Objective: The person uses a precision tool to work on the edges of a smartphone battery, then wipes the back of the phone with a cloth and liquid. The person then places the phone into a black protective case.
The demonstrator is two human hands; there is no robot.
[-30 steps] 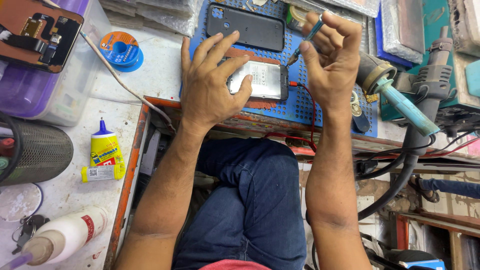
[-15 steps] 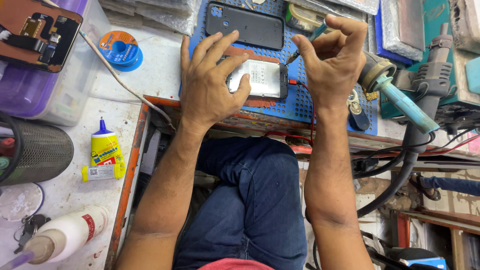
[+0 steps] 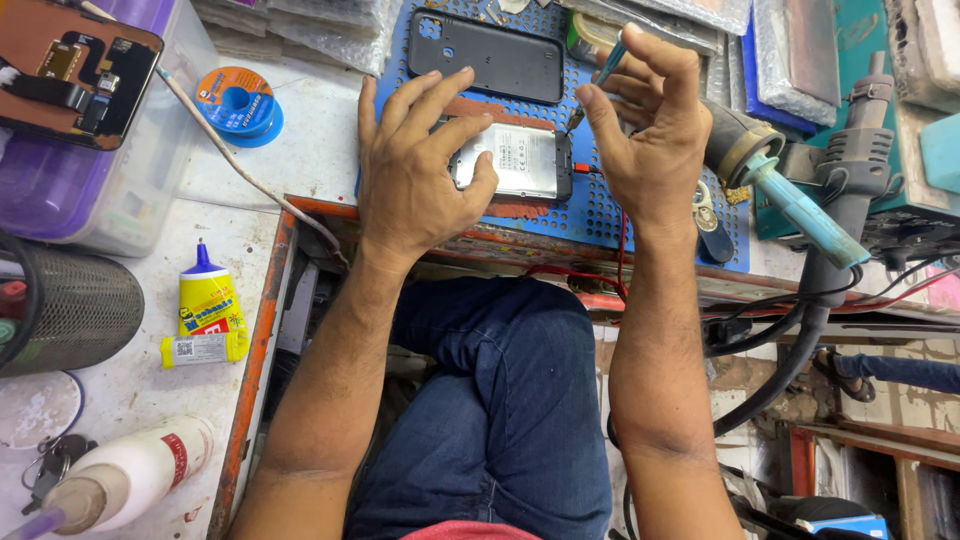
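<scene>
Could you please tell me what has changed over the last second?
Very little: the right hand, gripping a thin teal tool, tilted it slightly more upright. The left hand stayed pressed on the opened phone on the blue mat; the back cover did not move.

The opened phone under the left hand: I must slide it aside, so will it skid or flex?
The opened phone looks flat and rigid, so probably no flexing. The perforated blue mat likely resists skidding. The left hand pins its edge.

An opened phone (image 3: 515, 160), silver inner plate up, lies flat on the blue perforated mat (image 3: 600, 215).
</scene>
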